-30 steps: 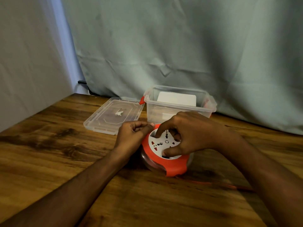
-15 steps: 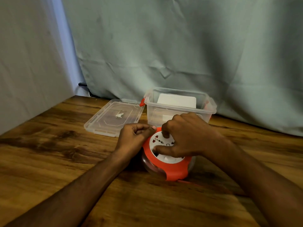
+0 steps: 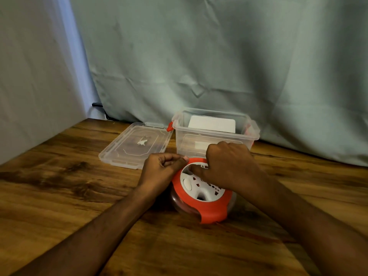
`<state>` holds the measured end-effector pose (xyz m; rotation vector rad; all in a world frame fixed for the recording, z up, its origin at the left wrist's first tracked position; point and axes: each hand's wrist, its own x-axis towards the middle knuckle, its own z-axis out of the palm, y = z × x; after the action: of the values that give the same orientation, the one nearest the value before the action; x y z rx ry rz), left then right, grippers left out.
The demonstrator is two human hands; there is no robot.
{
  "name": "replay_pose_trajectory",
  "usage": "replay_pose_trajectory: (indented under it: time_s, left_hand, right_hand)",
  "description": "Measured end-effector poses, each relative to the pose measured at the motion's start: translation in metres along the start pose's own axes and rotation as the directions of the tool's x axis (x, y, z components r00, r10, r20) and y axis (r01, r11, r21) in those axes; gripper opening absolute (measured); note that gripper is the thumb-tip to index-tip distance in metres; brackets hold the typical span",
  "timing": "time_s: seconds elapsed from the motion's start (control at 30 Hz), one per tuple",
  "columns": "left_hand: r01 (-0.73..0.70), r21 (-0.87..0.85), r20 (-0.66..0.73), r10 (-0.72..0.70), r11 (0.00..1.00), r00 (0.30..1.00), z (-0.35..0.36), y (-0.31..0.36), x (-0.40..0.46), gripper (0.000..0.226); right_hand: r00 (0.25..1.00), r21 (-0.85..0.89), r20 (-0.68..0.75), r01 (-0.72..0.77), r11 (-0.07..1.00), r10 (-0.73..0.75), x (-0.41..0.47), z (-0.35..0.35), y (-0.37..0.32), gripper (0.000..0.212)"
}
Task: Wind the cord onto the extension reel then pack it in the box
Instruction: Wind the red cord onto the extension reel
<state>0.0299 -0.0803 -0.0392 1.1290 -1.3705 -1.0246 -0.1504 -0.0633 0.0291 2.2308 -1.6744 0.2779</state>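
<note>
Gripping reel (image 3: 201, 198) rim, left hand (image 3: 162, 168) fisted, right hand (image 3: 229, 166) curled over top

Both forearms are bare right up to the frame's edge. The left hand (image 3: 162, 169) and right hand (image 3: 229, 164) are bare too.

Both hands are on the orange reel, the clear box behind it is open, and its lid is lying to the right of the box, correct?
Not quite: the head view shows the lid lying left of the box, not right. Both the left hand and right hand are on the orange reel.
</note>
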Motion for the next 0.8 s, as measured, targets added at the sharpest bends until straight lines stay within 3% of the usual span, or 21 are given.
replay_pose_trajectory:
  time_s: [0.1, 0.2, 0.27, 0.33, 0.47, 0.8]
  left_hand:
    - [0.001, 0.001, -0.002, -0.001, 1.0, 1.0, -0.001, 0.0, 0.0, 0.016]
    - [0.004, -0.014, 0.013, -0.004, 1.0, 1.0, -0.002, 0.001, 0.0, 0.016]
    - [0.003, -0.02, 0.014, -0.003, 1.0, 1.0, -0.002, 0.002, -0.001, 0.015]
    - [0.002, -0.018, 0.011, -0.002, 1.0, 1.0, -0.002, 0.003, -0.001, 0.016]
    - [-0.005, -0.011, 0.011, 0.005, 1.0, 1.0, -0.002, 0.003, -0.002, 0.015]
    - [0.015, -0.031, -0.012, -0.015, 0.999, 1.0, -0.002, 0.004, -0.002, 0.016]
  right_hand:
    - [1.0, -0.002, 0.007, -0.002, 1.0, 0.002, -0.002, -0.003, -0.001, 0.057]
    - [0.981, -0.001, -0.012, 0.191, 0.982, -0.191, 0.001, -0.017, 0.005, 0.044]
    - [0.937, 0.093, 0.084, 0.333, 0.938, -0.34, 0.003, -0.031, 0.013, 0.036]
    - [0.887, 0.255, 0.218, 0.351, 0.901, -0.407, 0.003, -0.04, 0.018, 0.048]
    - [0.859, 0.328, 0.248, 0.361, 0.873, -0.448, 0.0, -0.038, 0.019, 0.061]
    - [0.861, 0.242, 0.183, 0.429, 0.87, -0.475, -0.001, -0.032, 0.016, 0.064]
